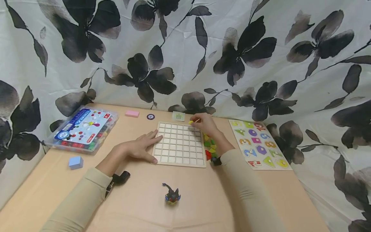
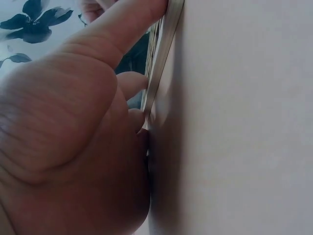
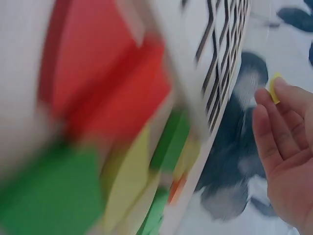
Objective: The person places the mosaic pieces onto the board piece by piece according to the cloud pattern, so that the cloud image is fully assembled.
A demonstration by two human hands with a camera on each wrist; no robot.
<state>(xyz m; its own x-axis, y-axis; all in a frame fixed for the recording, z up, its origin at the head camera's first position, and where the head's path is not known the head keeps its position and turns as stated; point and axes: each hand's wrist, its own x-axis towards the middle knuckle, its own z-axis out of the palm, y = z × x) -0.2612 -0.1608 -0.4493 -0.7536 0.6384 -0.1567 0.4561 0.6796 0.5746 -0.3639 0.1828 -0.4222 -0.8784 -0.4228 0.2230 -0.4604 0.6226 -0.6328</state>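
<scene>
Your left hand [image 1: 141,149] lies flat with straight fingers on the tabletop [image 1: 139,199], pressing the left edge of the wooden grid board [image 1: 179,144]. Your right hand [image 1: 204,123] pinches a small yellow piece [image 1: 190,122] over the board's far right corner, beside the pile of coloured pieces [image 1: 210,146].

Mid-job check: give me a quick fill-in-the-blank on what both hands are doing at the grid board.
The left hand rests flat against the ____ edge of the grid board.
The right hand pinches a small ____ piece.
Loose coloured pieces lie between the grid board and the ____ puzzle.

Missing words: left; yellow; number
</scene>
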